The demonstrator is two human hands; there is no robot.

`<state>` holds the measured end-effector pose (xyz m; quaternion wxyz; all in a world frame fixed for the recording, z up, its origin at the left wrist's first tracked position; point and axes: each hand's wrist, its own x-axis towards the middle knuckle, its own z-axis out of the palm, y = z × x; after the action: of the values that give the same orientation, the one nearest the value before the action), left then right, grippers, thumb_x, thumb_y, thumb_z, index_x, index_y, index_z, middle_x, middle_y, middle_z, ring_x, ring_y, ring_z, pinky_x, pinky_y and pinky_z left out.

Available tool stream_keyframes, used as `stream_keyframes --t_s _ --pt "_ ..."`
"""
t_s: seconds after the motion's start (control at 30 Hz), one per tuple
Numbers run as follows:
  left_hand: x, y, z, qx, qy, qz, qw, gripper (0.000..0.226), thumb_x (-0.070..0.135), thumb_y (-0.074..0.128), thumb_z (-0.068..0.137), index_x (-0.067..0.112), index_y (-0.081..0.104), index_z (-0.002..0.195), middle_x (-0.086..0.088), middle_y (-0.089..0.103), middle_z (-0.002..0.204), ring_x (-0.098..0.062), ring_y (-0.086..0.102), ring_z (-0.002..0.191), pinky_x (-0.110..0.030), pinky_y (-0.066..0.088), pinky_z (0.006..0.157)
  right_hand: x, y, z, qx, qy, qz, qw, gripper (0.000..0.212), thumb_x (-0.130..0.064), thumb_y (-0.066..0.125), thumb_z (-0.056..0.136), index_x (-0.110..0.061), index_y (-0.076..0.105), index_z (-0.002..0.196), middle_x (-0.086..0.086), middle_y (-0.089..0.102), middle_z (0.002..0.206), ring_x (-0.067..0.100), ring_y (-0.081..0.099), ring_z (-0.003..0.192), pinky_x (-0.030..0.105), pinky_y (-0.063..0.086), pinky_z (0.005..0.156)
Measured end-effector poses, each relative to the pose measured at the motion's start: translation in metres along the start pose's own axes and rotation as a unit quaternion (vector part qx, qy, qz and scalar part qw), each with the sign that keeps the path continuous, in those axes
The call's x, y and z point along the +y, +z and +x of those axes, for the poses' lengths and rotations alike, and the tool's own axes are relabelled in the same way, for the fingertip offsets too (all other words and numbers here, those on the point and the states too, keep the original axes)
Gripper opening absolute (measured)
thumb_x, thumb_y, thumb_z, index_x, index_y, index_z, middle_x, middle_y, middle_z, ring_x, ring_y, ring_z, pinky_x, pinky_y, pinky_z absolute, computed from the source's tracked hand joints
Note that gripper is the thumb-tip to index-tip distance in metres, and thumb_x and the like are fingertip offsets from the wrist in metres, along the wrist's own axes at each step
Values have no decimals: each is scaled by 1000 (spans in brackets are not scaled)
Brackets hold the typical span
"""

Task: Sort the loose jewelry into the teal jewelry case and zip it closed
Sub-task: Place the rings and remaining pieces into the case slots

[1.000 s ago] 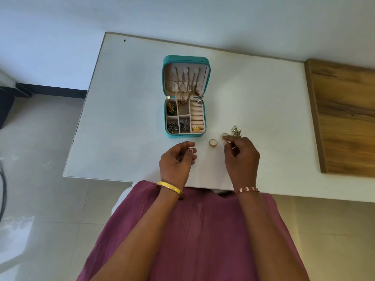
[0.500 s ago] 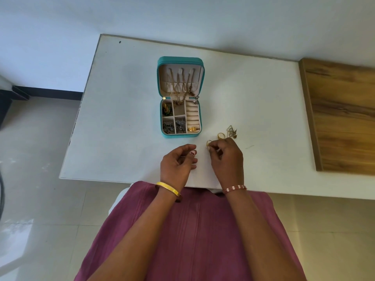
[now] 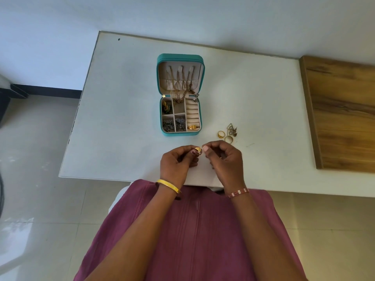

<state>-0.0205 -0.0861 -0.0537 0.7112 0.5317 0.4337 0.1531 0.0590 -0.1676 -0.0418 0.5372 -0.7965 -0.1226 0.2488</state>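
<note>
Gold ring pinched in the grip of the left hand, thumb and fingertips curled narrowly round it. Right hand close beside, fingers curled, thumb tip near the ring; contact with it impossible to tell. Both above the near edge of the white surface. Just beyond, teal jewelry case lying open, chains in the lid, earrings and one ring in the compartments. Right of the case, loose rings and earrings clustered on the surface. Wooden board at far right.
</note>
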Motion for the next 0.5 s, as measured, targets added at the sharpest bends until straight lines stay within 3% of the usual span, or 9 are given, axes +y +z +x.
stream_keyframes --t_s 0.1,0.2,0.37,0.5 --pt "0 0 1 7 -13 -25 1000 21 -3 55 85 -1 62 104 2 66 66 -2 62 52 -13 54 58 9 -10 10 131 -34 -58 989 9 -6 63 83 -13 67 83 2 64 77 0 53 59 6 41 60" --pt "0 -1 2 11 -22 -37 999 21 -2 57 84 -3 62 104 -1 65 68 -3 63 52 -13 54 57 19 -19 21 206 -57 -146 966 9 -4 62 83 -5 68 90 13 64 87 15 52 64 6 37 59" --pt "-1 -2 1 15 -27 -29 999 21 -1 59 83 -2 63 103 -3 64 72 -3 64 54 -14 55 58 23 -18 30 204 -52 -239 948 18 -11 62 86 -1 66 100 20 60 91 26 55 74 14 27 64" --pt "-1 -2 2 18 -34 -39 998 20 -1 59 83 3 63 101 3 67 64 -4 64 53 -14 55 57 22 -16 28 174 -68 -298 936 13 -9 59 87 0 65 94 19 58 95 30 58 85 20 32 69"
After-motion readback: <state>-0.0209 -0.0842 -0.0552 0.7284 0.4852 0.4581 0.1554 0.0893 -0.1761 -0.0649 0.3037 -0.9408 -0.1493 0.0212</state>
